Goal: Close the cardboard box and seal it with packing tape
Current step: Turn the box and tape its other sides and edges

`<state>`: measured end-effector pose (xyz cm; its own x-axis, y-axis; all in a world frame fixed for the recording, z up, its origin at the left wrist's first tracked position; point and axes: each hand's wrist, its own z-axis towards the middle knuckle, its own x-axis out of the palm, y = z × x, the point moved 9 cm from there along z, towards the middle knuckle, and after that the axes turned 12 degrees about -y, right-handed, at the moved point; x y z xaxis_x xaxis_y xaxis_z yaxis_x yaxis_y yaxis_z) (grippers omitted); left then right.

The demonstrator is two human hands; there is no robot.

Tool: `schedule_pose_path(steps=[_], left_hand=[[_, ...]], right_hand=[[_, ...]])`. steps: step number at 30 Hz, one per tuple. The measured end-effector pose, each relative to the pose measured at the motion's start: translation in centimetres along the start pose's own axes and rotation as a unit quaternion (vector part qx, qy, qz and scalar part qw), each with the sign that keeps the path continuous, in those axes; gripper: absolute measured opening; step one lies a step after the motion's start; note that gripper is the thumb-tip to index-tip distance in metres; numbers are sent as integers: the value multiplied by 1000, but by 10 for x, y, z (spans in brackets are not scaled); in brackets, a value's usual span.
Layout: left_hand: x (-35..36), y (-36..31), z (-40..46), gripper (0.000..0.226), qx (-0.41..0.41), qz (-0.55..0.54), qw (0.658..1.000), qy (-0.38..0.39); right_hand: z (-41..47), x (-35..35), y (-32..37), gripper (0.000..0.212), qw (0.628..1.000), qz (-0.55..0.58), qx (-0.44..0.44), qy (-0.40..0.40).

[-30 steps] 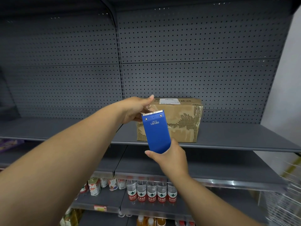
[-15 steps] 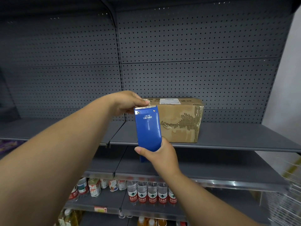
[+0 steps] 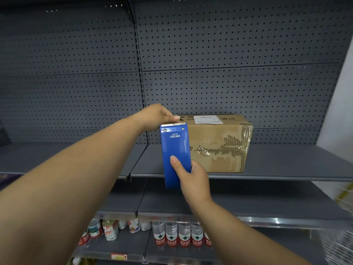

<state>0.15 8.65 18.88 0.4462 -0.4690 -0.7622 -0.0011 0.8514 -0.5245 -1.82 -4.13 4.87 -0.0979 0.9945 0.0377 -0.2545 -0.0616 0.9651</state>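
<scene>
A closed brown cardboard box (image 3: 219, 144) with a white label on top and torn, wrinkled tape on its front stands on the grey shelf (image 3: 286, 161). My right hand (image 3: 193, 180) grips a blue tape dispenser (image 3: 174, 150), held upright in front of the box's left end, its toothed blade at the top. My left hand (image 3: 154, 115) pinches at the blade, fingers closed on what looks like the tape end; the tape itself is barely visible.
Grey pegboard backs the shelving. A lower shelf holds water bottles (image 3: 177, 236) and cans (image 3: 108, 229). A white wire basket (image 3: 342, 226) sits at the lower right, beside a white wall on the right.
The dispenser and both hands have shifted left, from in front of the box's middle to its left end. My left fingers closed in at the blade.
</scene>
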Motion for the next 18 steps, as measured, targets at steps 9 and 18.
schedule_pose_path(steps=[9,18], left_hand=[[22,54,64,44,16,16,999,36],[40,89,99,38,34,-2,997,69]], right_hand=[[48,36,-22,34,999,-17,11,-43],[70,64,-45,39,994,-47,13,-94]])
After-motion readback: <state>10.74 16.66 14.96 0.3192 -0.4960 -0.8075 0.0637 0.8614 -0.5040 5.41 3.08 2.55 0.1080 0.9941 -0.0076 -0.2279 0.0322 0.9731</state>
